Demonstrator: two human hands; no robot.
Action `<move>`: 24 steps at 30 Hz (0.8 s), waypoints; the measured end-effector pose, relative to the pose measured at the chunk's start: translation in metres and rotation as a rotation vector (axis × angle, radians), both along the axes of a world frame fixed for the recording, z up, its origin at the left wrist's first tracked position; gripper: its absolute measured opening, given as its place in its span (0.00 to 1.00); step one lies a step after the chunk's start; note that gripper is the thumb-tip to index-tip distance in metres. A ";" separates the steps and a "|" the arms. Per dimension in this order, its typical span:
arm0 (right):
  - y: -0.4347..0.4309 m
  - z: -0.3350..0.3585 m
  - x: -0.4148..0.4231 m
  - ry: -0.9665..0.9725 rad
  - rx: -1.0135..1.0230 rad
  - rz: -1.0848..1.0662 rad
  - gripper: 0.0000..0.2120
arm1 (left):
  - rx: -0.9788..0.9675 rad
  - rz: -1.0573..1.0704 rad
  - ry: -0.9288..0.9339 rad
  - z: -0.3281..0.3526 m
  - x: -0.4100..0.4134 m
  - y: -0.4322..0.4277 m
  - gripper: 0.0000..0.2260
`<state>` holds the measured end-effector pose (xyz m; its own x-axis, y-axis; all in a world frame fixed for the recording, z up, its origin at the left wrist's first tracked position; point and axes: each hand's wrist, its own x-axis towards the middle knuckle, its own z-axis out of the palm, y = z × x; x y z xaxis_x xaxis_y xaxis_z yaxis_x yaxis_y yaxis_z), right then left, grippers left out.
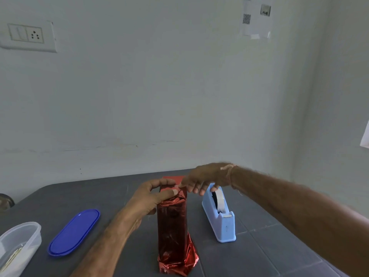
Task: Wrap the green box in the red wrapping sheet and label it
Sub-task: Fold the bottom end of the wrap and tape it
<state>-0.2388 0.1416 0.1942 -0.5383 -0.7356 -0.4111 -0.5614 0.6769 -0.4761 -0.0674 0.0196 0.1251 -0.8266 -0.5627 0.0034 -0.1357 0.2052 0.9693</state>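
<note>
Green box hidden entirely under the red wrapping sheet (172, 222), lying lengthwise mid-table on the dark grey table (269, 256), far end pointing at the wall. Long sides covered in crinkled red foil; near end bunched loose and unfolded, spilling onto the tabletop. Far end under work: left hand (154, 198) clasped round the upper left side, thumb pressing foil down on top. Right hand (205, 179) reaching across from the right, fingers spread and unclenched, fingertips touching the foil's far edge; nothing gripped, as far as can be told. Probably mid-way: body wrapped, both ends not yet sealed, no label seen anywhere on the parcel.

Just right of the parcel, a pale blue tape dispenser (219, 215) with a white roll. Left, a blue oval lid (74, 232) lying flat, and a clear plastic container (19, 244) at the table's corner, contents unclear. On the wall, a switch-and-socket plate (27, 36) and a taped sheet with a QR code (256, 18); no legible writing or brand.
</note>
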 end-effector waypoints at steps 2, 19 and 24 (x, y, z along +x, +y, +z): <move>0.007 -0.011 -0.001 -0.129 -0.058 -0.036 0.17 | -0.005 -0.001 0.006 0.000 0.000 0.001 0.10; 0.026 -0.099 0.014 -0.730 -0.659 -0.171 0.23 | 0.061 -0.012 0.092 -0.001 0.002 0.002 0.13; 0.024 -0.100 0.014 -0.671 -0.742 -0.225 0.15 | 0.063 -0.014 0.088 0.001 0.004 0.002 0.13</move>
